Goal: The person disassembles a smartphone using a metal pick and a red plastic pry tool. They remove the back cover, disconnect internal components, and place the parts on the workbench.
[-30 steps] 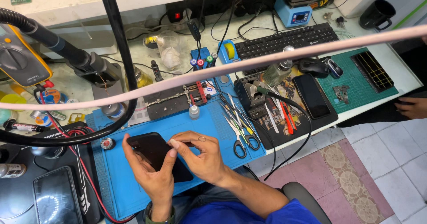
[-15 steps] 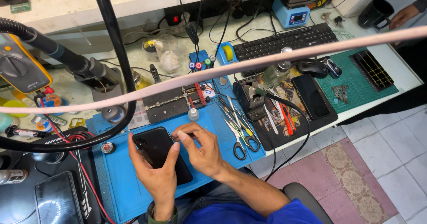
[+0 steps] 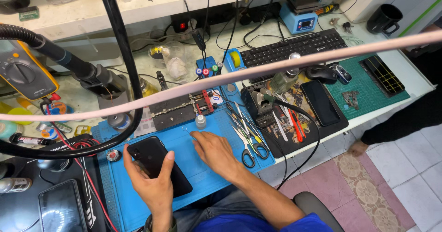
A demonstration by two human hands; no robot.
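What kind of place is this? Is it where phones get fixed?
Most likely a phone repair bench. The left hand holds a black phone on a blue work mat, with tweezers and scissors laid out beside it and a yellow multimeter nearby.

A cluttered white workbench [image 3: 405,104] stands over a floor [image 3: 396,167] of pale and patterned tiles.

Black phone [image 3: 159,165] flat on blue mat [image 3: 212,167]
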